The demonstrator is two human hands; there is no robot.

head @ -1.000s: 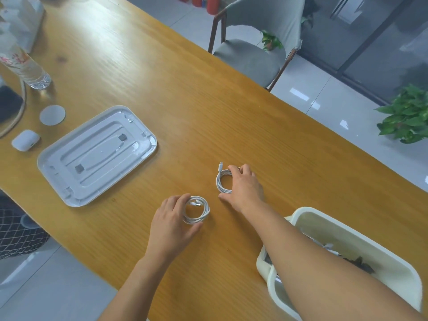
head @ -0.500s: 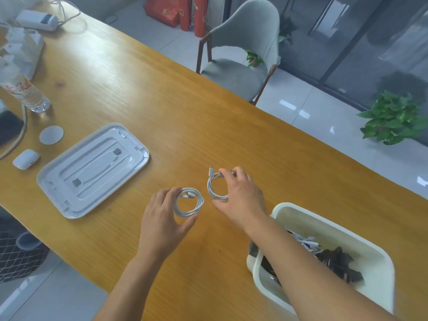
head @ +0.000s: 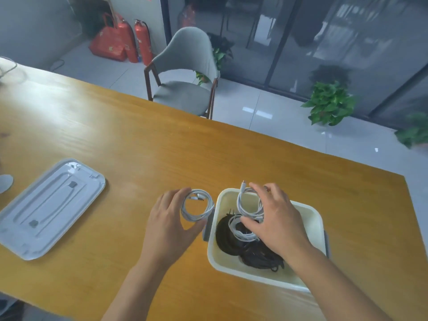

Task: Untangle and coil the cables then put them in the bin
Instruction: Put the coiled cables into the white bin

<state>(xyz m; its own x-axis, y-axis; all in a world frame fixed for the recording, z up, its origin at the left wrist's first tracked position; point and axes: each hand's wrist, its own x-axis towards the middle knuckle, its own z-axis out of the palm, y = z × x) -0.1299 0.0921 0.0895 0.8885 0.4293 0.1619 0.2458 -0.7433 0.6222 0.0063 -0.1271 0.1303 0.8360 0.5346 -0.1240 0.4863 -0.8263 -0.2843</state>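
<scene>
The small white coiled cable was pinched in the right hand over the cream plastic bin, apparently ready for dropping. The left hand gripped a second white coil just beside the rim, seemingly next in line.

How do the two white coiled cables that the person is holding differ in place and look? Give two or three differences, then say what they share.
The left hand holds its white coil over the wooden table, beside the bin; the right hand holds its white coil over the bin. The left coil is a round, open ring; the right coil looks longer than wide, with a plug sticking up. Both are white, coiled and gripped in one hand.
</scene>
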